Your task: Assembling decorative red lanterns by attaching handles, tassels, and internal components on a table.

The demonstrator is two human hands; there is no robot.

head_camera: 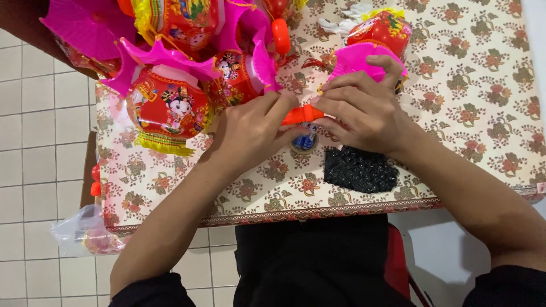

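While both my hands pinch orange handle (303, 114) over floral table (455, 85), left hand (250, 133) and right hand (358, 113) clenched on it; fitting step likely; next needs aligning with pink lantern top (355, 59).

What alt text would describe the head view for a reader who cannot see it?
Two bare hands, left hand and right hand, hold a small orange plastic handle between them over a floral-patterned table. Red and pink plastic lanterns lie behind, and a black bumpy pad lies near.
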